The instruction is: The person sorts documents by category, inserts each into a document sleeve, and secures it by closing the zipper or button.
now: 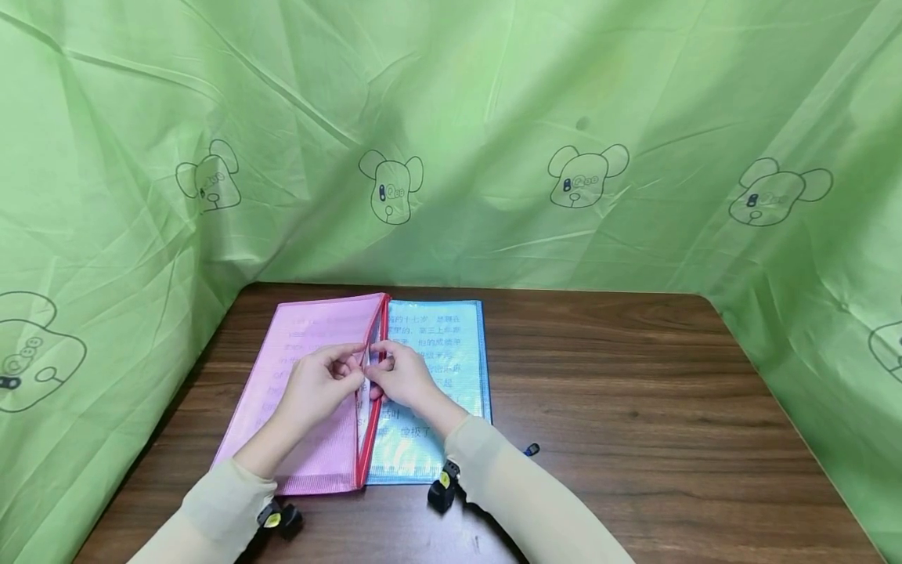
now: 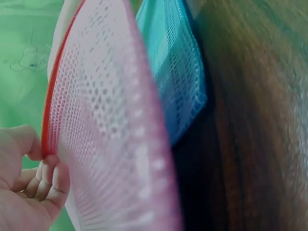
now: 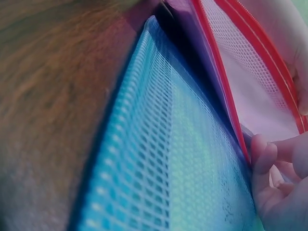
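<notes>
A pink mesh zip pouch (image 1: 257,423) with a red zipper edge (image 1: 381,329) lies on the left of the table, its mouth parted along the right side. My left hand (image 1: 310,392) pinches the upper red edge between thumb and fingers, as the left wrist view also shows at the pouch (image 2: 106,110). Close by, my right hand (image 1: 409,376) pinches the opposite red edge (image 3: 226,96). In the right wrist view, the gap between the two edges shows the pouch's pale inside. Printed text shows through the pink cover.
A blue mesh pouch (image 1: 405,462) holding a printed sheet lies flat at the pink pouch's right, partly under my right hand. A small dark zipper pull (image 1: 532,449) pokes out by my right sleeve. Brown wooden table (image 1: 634,407) extends right; green cloth (image 1: 479,94) hangs around it.
</notes>
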The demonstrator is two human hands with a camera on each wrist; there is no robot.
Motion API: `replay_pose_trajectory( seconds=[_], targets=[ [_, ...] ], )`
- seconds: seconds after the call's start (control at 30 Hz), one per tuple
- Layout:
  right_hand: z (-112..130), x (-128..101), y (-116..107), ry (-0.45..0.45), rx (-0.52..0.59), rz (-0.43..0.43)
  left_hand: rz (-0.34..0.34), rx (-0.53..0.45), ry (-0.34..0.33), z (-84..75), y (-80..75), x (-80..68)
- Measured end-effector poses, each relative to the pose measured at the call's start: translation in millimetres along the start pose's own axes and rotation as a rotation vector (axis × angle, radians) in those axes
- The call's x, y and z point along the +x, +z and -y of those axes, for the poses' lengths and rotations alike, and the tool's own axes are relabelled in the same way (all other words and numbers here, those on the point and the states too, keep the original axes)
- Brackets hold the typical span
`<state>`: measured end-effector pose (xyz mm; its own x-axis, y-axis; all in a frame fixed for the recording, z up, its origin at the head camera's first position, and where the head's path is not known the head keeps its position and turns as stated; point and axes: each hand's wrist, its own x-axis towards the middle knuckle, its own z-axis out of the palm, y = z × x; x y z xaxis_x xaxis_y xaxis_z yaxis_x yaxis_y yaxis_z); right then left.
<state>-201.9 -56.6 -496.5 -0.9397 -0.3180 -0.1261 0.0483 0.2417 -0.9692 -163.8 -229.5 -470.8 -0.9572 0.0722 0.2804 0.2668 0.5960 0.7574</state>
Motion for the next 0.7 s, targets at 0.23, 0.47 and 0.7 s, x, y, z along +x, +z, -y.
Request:
replay_pose_trajectory(
  seconds=[0.23,0.47,0.7],
  targets=[
    [-4.1,1.4,-8.4,0.0,0.024,0.052,-0.005,0.028,-0.019,3.3,-2.3,-0.9],
    [-10.8,11.8,-39.5,0.043,0.079,0.032,-0.035,0.061,-0.065,10.1,-4.0,-6.3],
    [-8.5,44.8,-61.6,-0.018,0.078,0.006,-0.034,0.064,-0.059,1.9,-8.6,-11.7]
  ],
)
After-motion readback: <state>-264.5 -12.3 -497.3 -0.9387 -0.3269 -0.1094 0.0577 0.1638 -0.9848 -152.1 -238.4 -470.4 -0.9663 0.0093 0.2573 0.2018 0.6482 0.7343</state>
